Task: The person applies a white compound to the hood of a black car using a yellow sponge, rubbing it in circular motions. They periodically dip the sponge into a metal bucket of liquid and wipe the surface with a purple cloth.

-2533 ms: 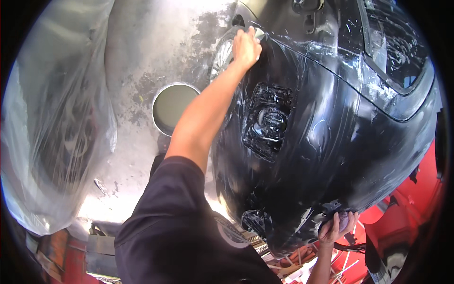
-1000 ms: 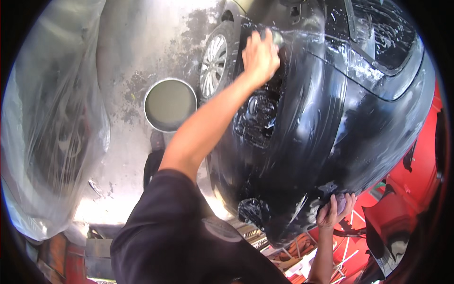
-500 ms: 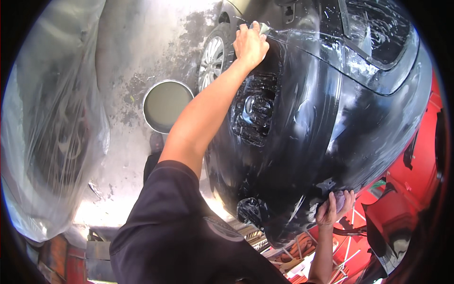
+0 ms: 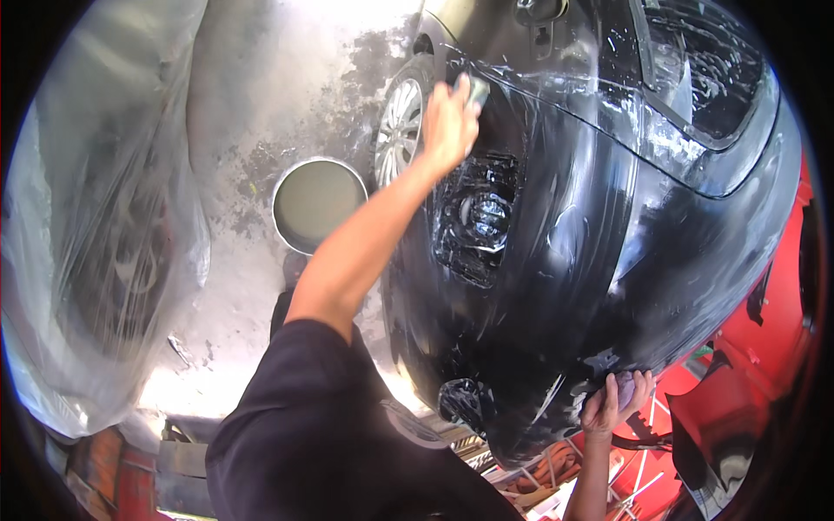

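Note:
The front of a black car (image 4: 565, 313) fills the right half, wet and streaked with whitish slurry. My left hand (image 4: 448, 130) reaches forward, fingers closed on a small greenish-grey pad (image 4: 479, 91) against the panel by the front wheel (image 4: 400, 130). The hand is slightly blurred. At the near right, my right hand (image 4: 603, 408) rests on the car's lower edge. Its fingers wrap around a purplish pad or sponge (image 4: 626, 388). Between the hands lies an opening with a round lamp (image 4: 485, 215) in it.
A round bucket (image 4: 276, 207) of murky water stands on the stained concrete floor (image 4: 234, 286), left of my left forearm. Plastic sheeting (image 4: 104, 226) covers another vehicle at the far left. Red panels (image 4: 764, 339) and black parts stand at the right.
My left hand has come nearer along the panel with the greenish-grey pad. The right hand keeps its place on the car. The whole view has shifted slightly.

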`<state>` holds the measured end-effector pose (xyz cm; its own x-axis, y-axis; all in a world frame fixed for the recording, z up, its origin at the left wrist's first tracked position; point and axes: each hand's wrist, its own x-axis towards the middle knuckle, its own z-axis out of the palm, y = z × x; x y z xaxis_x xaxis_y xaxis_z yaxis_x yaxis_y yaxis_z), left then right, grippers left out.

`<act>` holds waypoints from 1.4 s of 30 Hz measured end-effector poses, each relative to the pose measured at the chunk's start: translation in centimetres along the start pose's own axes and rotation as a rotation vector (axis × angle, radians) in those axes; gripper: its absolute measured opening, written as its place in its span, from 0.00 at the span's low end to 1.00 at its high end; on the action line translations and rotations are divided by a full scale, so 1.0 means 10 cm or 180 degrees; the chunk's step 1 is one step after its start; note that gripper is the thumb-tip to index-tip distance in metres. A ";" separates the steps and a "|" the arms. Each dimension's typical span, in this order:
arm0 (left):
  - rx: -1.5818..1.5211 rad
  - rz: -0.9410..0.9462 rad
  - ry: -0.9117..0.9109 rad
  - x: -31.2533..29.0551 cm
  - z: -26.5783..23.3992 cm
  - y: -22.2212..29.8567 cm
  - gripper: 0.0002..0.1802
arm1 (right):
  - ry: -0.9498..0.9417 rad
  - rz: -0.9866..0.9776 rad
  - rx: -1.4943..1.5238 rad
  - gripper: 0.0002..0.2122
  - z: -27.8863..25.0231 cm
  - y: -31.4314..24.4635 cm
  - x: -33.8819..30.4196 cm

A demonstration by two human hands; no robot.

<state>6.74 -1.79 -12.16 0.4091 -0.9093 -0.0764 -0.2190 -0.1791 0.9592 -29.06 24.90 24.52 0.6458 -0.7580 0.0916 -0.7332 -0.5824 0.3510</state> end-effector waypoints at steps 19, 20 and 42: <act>-0.0089 0.0355 0.0330 0.16 0.17 -0.55 0.30 | -0.0076 -0.0005 -0.0192 0.21 0.00 0.10 -0.22; 0.0035 0.0315 0.0332 0.56 0.15 -0.56 0.28 | -0.0088 0.0009 -0.0178 0.22 0.02 0.10 -0.22; -0.0414 0.0492 0.0148 -0.25 0.07 -0.52 0.32 | -0.0165 0.0003 -0.0207 0.26 -0.04 0.09 -0.22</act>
<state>6.28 1.14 -17.18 0.4205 -0.9034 0.0841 -0.1672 0.0139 0.9858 -31.12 26.17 25.02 0.6319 -0.7737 0.0443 -0.7175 -0.5624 0.4110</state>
